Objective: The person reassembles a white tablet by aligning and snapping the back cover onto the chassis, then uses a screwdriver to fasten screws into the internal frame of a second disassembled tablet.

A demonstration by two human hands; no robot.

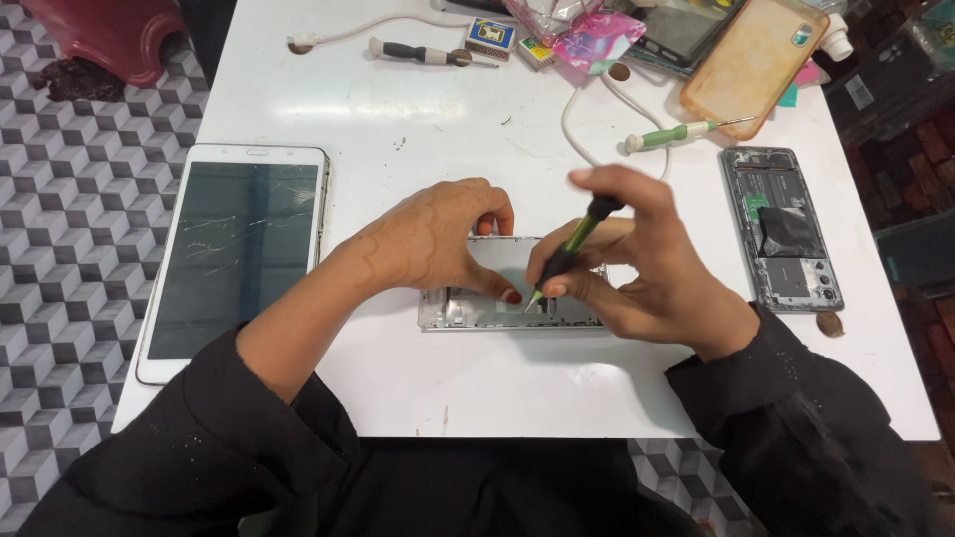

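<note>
My left hand rests over an opened silver phone body on the white table, with fingers curled over its far edge and the thumb pressing near its middle. My right hand grips a green-and-black screwdriver, tip down on the phone body beside my left thumb. Much of the phone body is hidden under both hands.
A white tablet with a cracked screen lies at the left. An opened phone with exposed insides lies at the right. At the back are a green-handled screwdriver, a black-handled screwdriver, an orange phone case, a white cable and small packets.
</note>
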